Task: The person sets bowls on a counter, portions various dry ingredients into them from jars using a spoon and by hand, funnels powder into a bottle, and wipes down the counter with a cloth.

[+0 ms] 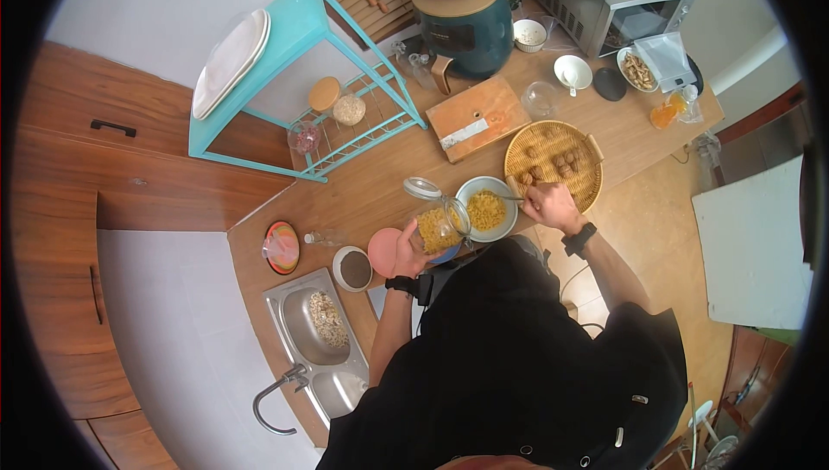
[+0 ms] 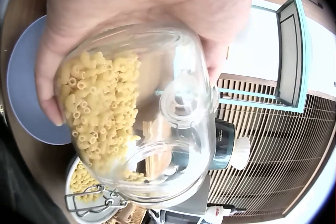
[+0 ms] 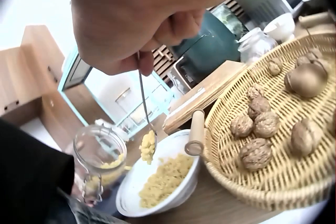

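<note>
A: On the bench [image 1: 363, 189], where did the bowl [image 1: 484, 183] stand?
B: Between the glass jar [image 1: 439, 226] and the woven basket [image 1: 587, 181], per the head view.
A: Did the wrist cameras add anything?
B: Yes. The left one showed the jar tilted, pasta [image 2: 100, 108] lying along one side, and the wire clasp [image 2: 97, 198] hanging loose. The right one resolved the spoon [image 3: 144, 98], loaded with pasta above the bowl, and walnuts [image 3: 262, 124] in the basket.
A: State of each hand?
B: The left grip [image 1: 411, 250] was grasping the jar, palm against it, fingers and thumb spread round the glass. The right grip [image 1: 554, 207] was pinching the spoon's handle, knuckles uppermost, its forearm slanting in from the person's right.
</note>
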